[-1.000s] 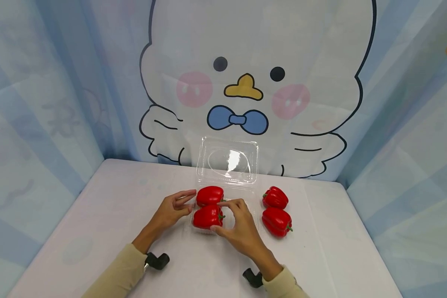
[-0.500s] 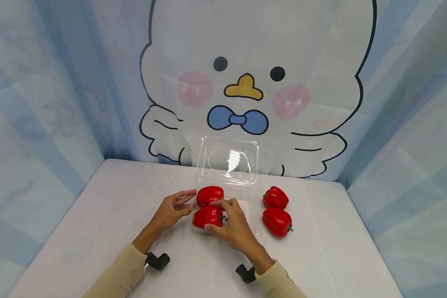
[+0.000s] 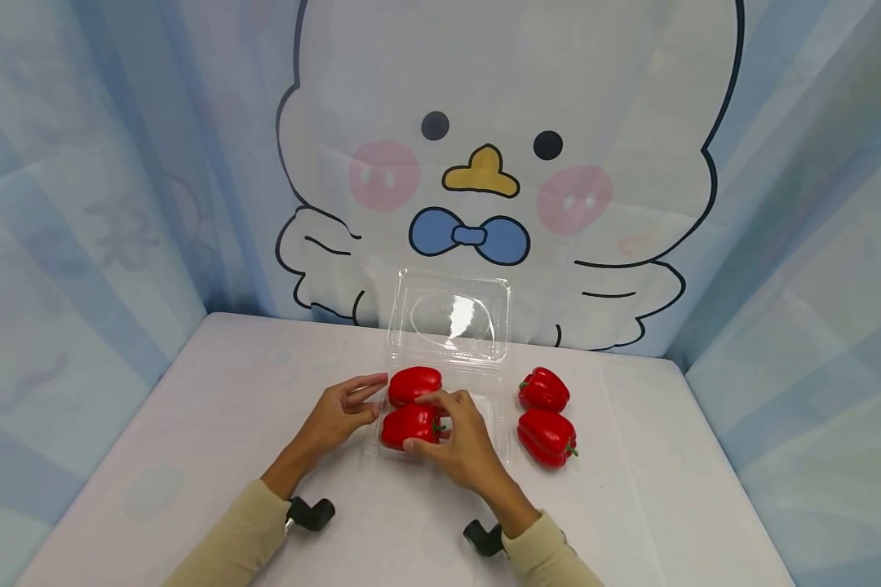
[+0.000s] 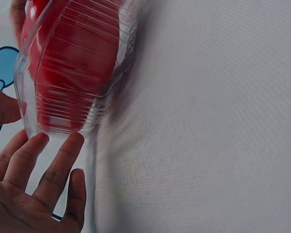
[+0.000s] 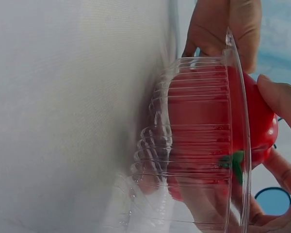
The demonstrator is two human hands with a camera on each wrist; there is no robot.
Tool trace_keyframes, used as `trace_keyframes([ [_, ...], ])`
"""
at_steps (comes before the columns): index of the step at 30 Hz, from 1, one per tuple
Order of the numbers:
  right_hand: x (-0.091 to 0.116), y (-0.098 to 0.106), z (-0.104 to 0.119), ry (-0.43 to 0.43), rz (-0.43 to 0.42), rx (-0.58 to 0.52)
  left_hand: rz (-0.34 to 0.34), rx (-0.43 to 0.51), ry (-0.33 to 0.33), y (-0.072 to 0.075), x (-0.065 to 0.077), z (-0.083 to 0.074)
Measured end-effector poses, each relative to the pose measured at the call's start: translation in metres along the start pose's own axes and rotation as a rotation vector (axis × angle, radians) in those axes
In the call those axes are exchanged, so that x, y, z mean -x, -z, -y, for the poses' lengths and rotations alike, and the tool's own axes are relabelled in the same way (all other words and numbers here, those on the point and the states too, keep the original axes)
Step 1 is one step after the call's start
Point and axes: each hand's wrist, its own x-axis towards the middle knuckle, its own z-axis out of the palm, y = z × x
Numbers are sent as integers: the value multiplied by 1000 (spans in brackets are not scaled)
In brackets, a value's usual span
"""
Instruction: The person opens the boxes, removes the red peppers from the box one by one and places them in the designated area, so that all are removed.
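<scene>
A clear plastic clamshell box (image 3: pixel 496 412) lies open on the table, holding two red bell peppers side by side in its left half. My right hand (image 3: pixel 466 444) holds the nearer bell pepper (image 3: pixel 402 426) with the thumb at its front and the fingers behind. In the right wrist view the thumb rests on this red pepper (image 5: pixel 263 114), whose green stem points down the picture. Behind it lies the farther bell pepper (image 3: pixel 414 384). My left hand (image 3: pixel 341 416) touches the box's left side; in the left wrist view its fairly straight fingertips meet the ribbed wall (image 4: pixel 63 127).
Two more red bell peppers lie right of the box, a farther one (image 3: pixel 544 390) and a nearer one (image 3: pixel 546 438). The box's clear lid (image 3: pixel 448 314) stands raised at the back, before a printed curtain (image 3: pixel 484 98). Black camera mounts (image 3: pixel 312 515) jut from both wrists.
My right hand has shifted slightly left along the nearer pepper, its thumb and fingers reaching farther over it. The left hand and the other peppers stay where they were.
</scene>
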Motion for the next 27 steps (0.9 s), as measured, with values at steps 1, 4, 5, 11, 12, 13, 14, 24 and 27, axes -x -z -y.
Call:
trace_keyframes([
  [1, 0, 0, 0, -1, -2, -3, -1, -2, -1, 0, 0, 0],
  [4, 1, 2, 1, -1, -8, -16, -6, -6, 3, -1, 0, 0],
  [5, 1, 2, 1, 0, -10, -17, -7, -9, 4, -1, 0, 0],
  [11, 4, 5, 4, -2, -25, -5, -7, 0, 10, -1, -1, 1],
  [12, 4, 6, 5, -4, -27, -1, -6, 3, 10, -1, -1, 1],
  [13, 5, 7, 6, -5, -30, -2, -6, 6, 10, -1, -1, 1],
  [14, 5, 7, 6, -8, -32, -3, -6, 9, 11, -1, -1, 1],
  [24, 9, 16, 15, -17, -46, -38, -1, 11, 8, 0, -1, 0],
  [27, 10, 18, 16, -3, -53, -43, 1, 9, 9, 0, -1, 1],
])
